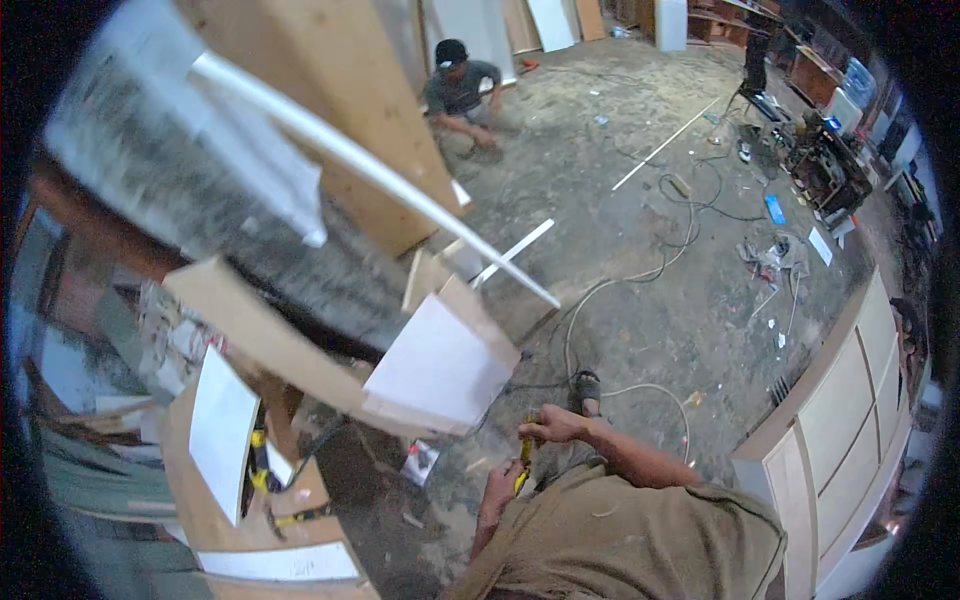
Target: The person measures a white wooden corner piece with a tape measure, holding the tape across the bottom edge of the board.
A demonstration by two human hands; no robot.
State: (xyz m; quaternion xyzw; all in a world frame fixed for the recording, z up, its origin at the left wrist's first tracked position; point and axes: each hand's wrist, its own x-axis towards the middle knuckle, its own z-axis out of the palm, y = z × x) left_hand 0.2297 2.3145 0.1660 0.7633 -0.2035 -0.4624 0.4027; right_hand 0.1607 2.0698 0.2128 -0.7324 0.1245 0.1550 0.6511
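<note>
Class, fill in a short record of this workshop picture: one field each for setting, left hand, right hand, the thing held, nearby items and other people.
Setting: workshop with a dusty concrete floor
Left hand: low, at the lower end of a yellow tool
Right hand: closed around the tool's upper part
Thing held: yellow tool, slim, too small to tell its kind
Nearby items: white-faced board just ahead of the hands; pale cabinet to the right; cables across the floor
Other people: one person crouching by a tall wooden panel
</note>
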